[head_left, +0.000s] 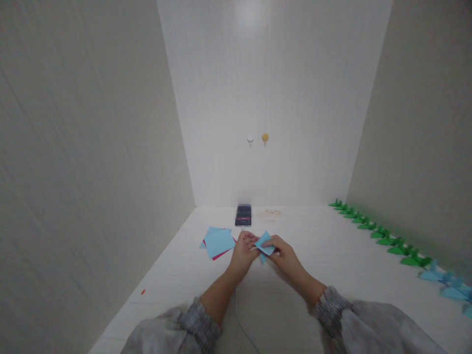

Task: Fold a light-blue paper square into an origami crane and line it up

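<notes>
A small folded blue paper (264, 244) is held just above a white table (324, 236), near its middle, between two hands. The left hand (243, 251) is closed on the paper's left edge, fingers curled in a pinch. The right hand (284, 253) is closed on its right side in the same way. A stack of blue and red sheets (218, 242) is seen just left of the hands, with a dark phone (243, 215) behind. Green folded figures (376, 232) and blue folded figures (448, 285) are lined along the right wall.
</notes>
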Tool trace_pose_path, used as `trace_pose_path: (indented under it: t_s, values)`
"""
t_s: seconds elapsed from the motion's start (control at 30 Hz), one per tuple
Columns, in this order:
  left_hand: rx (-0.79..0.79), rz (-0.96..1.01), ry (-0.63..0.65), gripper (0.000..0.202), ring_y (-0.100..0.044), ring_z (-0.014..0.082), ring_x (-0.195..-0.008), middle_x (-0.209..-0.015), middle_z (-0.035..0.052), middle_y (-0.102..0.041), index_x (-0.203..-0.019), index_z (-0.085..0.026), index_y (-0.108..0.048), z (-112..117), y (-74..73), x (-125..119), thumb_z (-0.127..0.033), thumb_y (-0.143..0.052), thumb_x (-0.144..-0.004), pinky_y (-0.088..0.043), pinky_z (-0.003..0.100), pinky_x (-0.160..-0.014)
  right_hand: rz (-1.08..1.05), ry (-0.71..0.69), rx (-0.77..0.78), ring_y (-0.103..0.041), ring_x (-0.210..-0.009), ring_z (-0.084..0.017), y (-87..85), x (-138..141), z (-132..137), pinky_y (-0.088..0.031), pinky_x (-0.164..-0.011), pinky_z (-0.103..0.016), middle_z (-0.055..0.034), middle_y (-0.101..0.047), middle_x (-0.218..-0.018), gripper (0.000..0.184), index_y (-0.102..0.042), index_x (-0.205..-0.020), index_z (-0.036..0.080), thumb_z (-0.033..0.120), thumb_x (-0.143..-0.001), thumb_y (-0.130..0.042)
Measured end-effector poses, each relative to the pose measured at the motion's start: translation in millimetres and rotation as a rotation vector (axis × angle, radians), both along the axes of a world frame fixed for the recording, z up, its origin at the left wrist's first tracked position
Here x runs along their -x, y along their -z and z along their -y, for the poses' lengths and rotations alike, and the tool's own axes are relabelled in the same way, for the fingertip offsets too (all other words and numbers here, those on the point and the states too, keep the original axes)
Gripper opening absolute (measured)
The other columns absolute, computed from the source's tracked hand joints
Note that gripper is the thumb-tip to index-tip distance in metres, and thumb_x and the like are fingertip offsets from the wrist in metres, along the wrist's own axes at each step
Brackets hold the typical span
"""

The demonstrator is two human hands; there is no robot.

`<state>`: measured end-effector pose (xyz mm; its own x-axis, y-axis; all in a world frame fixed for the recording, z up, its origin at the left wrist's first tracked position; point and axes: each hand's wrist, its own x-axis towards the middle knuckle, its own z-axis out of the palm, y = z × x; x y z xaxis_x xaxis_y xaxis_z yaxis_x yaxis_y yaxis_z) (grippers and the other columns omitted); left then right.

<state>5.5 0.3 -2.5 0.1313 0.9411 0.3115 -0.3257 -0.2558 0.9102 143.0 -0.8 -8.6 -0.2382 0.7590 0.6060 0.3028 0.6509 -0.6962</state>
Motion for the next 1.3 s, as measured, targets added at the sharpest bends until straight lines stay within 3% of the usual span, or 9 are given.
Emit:
trace_pose_path:
  t_s: [0.37, 0.6, 0.87, 1.07, 1.3]
  values:
    - [-0.052, -0.034, -0.055, 0.031, -0.052, 0.012, -0.073, -0.079, 0.0018, -0.053, -0.077, -0.017, -0.041, 1.3, 0.6, 0.2, -0.015, -0.063, -0.056, -0.04, 0.026, -0.068, -0.034, -0.043, -0.012, -0.051, -0.075, -0.014, 0.3, -1.2, -0.8, -0.041, -0.063, -0.025, -0.0032, -0.054, -0.078, 0.008, -0.061, -0.073, 0.021, 0.021, -0.069, -0.053]
    - [-0.016, -0.068, -0.064, 0.024, -0.053, 0.0125, -0.072, -0.073, 0.0007, -0.054, -0.075, -0.016, -0.046, -0.5, 2.3, -0.9, -0.013, -0.061, -0.055, -0.039, 0.025, -0.069, 0.036, 0.003, -0.002, -0.051, -0.071, -0.014, -1.2, 1.6, 3.4, -0.042, -0.057, -0.023, -0.004, -0.053, -0.083, 0.016, -0.059, -0.083, 0.021, 0.025, -0.069, -0.053]
    - [0.203, 0.113, 0.158, 0.019, -0.055, 0.0153, -0.074, -0.077, 0.0064, -0.06, -0.077, -0.012, -0.056, 1.6, 2.6, 1.7, -0.019, -0.058, -0.06, -0.04, 0.029, -0.073, 0.0, -0.032, 0.061, -0.051, -0.075, -0.014, -7.5, 0.4, 5.8, -0.042, -0.063, -0.023, -0.0024, -0.053, -0.079, 0.012, -0.06, -0.076, 0.02, 0.024, -0.071, -0.05]
    - [0.178, 0.106, 0.22, 0.028, -0.053, 0.0167, -0.082, -0.084, 0.0078, -0.06, -0.082, -0.012, -0.059, 7.0, -2.7, 1.3, -0.031, -0.058, -0.062, -0.037, 0.03, -0.078, -0.091, -0.112, 0.101, -0.052, -0.083, -0.015, -6.1, -1.2, 3.7, -0.04, -0.074, -0.027, -0.0024, -0.056, -0.085, 0.011, -0.06, -0.075, 0.019, 0.026, -0.069, -0.053]
    - [0.135, 0.043, 0.336, 0.023, -0.051, 0.0159, -0.081, -0.082, 0.0058, -0.058, -0.07, -0.011, -0.061, 9.9, -2.6, 2.2, -0.033, -0.056, -0.064, -0.034, 0.031, -0.081, -0.119, -0.189, 0.118, -0.051, -0.089, -0.016, -3.4, -2.7, 2.3, -0.039, -0.079, -0.03, -0.0037, -0.055, -0.093, 0.006, -0.059, -0.069, 0.019, 0.024, -0.066, -0.056]
